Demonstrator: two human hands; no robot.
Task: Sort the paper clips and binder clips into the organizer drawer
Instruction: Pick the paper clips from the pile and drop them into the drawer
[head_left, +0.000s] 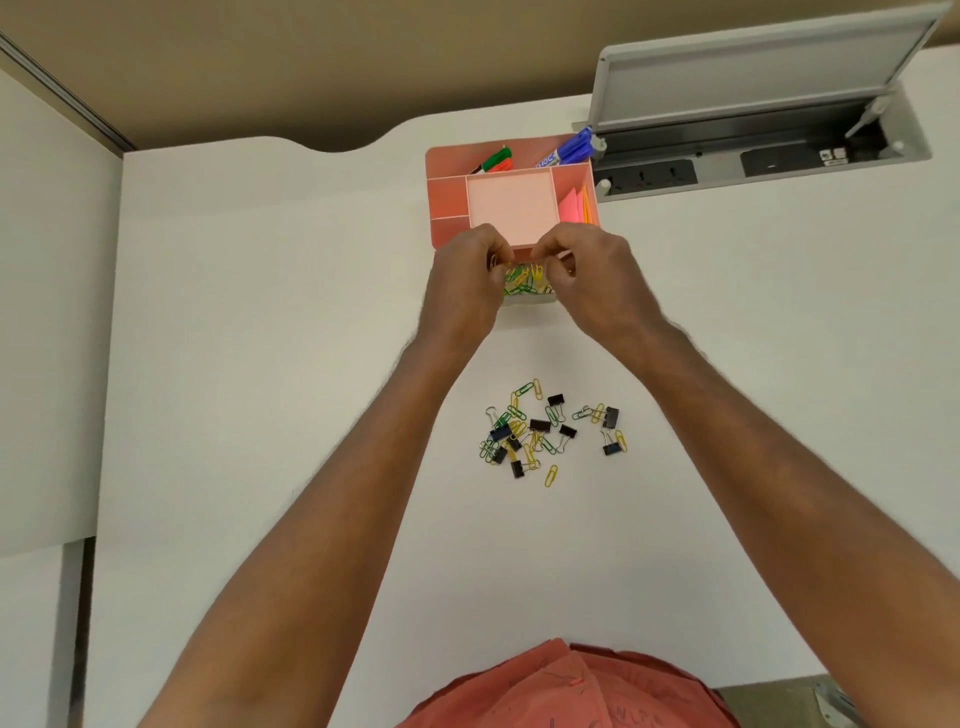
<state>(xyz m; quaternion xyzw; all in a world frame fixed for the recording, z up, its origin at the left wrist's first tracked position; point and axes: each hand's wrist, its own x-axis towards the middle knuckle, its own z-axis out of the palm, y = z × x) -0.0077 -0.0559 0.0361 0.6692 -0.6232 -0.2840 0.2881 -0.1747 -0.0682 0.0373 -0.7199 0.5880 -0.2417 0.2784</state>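
A smooth white desk (311, 364) with a wavy far edge holds a pink plastic organizer (447, 202), a box with rounded corners split by thin walls into squarish compartments. Its pale middle well looks flat and bare; pink and orange paper sheets (571, 205) stand in the right slot, and green, red and blue markers (571, 148) lie along the back.

At its near side a small drawer (527, 296) stands pulled out, with thin wire paper clips (524, 283), yellow and green, heaped inside it.

Both hands hover over this drawer, forearms stretched forward and converging, backs of the hands up. The left hand (462, 283) has its fingers curled inward, and a yellow clip shows at its fingertips, just above the drawer's left part. The right hand (592, 280) is likewise curled, thumb and forefinger pressed together near the left fingertips; whether it grips a clip, I cannot tell.

Nearer the person, well apart from the hands, a loose pile (545, 428) lies on the desk: looped wire clips in yellow and green tangled with black binder clips (610, 415) that have boxy bodies and silvery wire handles.

To the far right, a grey metal hatch (753, 67) stands open over recessed sockets.
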